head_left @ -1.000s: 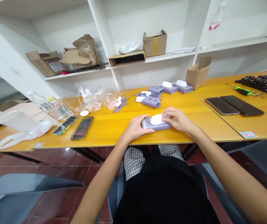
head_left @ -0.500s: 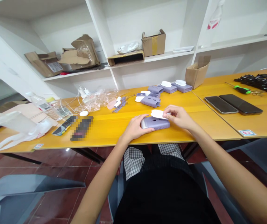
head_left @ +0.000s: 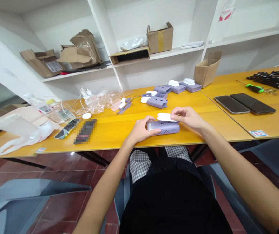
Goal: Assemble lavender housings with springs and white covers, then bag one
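A purple case with rows of small holes lies on the yellow table near its front edge. My left hand grips the case's left end, fingers curled round it. My right hand pinches a flat white oval part and holds it just above the case's top. Farther back lie more purple cases, two of them with white parts on top.
Two dark phones and a green-handled screwdriver lie on the right table, with black parts behind. A cardboard box stands at the back. Plastic bags, cables and phones lie at left. Shelves hold boxes.
My right hand lifted the white oval part off the purple case's top and now holds it just above. My left hand stays on the case's left end.
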A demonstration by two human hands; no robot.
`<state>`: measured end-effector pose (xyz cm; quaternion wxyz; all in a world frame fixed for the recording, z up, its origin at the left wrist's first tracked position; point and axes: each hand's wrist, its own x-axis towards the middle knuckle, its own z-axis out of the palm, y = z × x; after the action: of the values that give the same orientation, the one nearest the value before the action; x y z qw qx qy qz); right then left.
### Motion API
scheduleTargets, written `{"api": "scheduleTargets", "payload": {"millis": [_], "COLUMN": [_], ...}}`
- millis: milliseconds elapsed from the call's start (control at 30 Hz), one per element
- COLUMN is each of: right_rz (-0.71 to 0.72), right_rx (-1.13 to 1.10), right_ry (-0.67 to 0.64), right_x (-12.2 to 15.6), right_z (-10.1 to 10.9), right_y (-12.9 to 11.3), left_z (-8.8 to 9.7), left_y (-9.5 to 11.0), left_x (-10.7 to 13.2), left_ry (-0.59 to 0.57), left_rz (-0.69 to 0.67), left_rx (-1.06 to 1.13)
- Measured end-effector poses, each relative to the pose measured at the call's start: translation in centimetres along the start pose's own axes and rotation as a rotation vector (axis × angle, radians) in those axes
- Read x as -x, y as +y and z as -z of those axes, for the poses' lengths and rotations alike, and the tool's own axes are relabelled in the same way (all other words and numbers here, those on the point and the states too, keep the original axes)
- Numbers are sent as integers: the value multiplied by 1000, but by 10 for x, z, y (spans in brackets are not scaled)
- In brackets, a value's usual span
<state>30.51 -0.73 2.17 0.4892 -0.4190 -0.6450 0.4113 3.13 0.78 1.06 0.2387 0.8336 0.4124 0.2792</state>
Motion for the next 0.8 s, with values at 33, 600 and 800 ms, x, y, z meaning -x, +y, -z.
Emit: {"api": "scheduleTargets", "payload": {"millis": [33, 600, 800], "right_rz": [-5, 36, 163], "right_rx": [7, 82, 332], "right_ry": [3, -42, -69], "right_x": [0, -2, -2], "right_z": [0, -1, 0], "right_y": [0, 1, -6], "left_z": [0, -1, 1], "left_y": [-1, -2, 0], "left_x": [0, 0, 1], "left_ry": [4, 0, -11], "left_rz": [-2, 24, 23], "left_rx": [10, 45, 12]}}
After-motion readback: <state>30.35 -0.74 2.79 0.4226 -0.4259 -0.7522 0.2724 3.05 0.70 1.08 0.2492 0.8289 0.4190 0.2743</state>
